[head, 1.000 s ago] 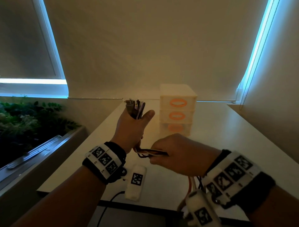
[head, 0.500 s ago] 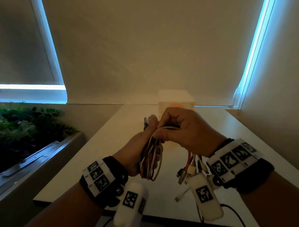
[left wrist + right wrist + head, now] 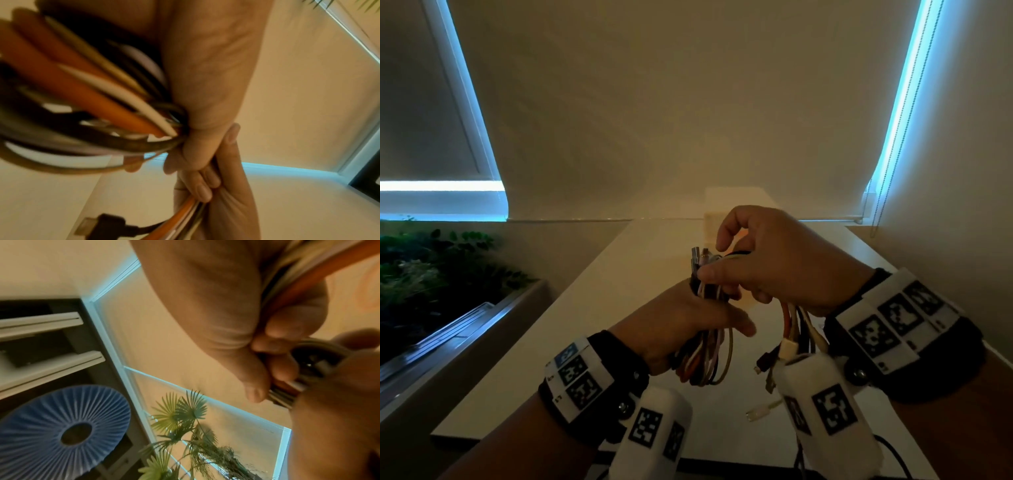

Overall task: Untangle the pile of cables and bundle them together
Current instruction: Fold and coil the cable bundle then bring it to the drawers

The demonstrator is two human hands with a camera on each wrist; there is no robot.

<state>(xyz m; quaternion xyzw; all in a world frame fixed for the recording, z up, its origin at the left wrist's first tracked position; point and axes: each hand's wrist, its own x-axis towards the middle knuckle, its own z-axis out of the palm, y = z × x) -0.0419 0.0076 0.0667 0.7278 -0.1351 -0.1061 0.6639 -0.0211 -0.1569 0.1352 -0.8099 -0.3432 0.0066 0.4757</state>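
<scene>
A bundle of cables (image 3: 705, 359) in orange, white, black and tan is held upright above the white table (image 3: 599, 308). My left hand (image 3: 681, 322) grips the folded loops from the left, with plug ends (image 3: 700, 257) sticking out on top. My right hand (image 3: 767, 270) grips the same cables from the right, thumb pressed near the plugs, index finger raised. Loose cable ends (image 3: 787, 346) and a small connector (image 3: 756, 414) hang below the right palm. In the left wrist view the orange and white strands (image 3: 115, 104) pass between both hands. The right wrist view shows fingers (image 3: 267, 374) curled round the cables.
A white drawer box (image 3: 726, 209) stands at the table's back, mostly hidden behind my right hand. A planter with green plants (image 3: 431, 270) runs along the left. Drawn blinds fill the wall ahead, and a bead cord (image 3: 880, 192) hangs at the right.
Both hands have closed together on the cables: the right hand came up from below to the left hand and now wraps over the bundle's top. The index finger has lifted.
</scene>
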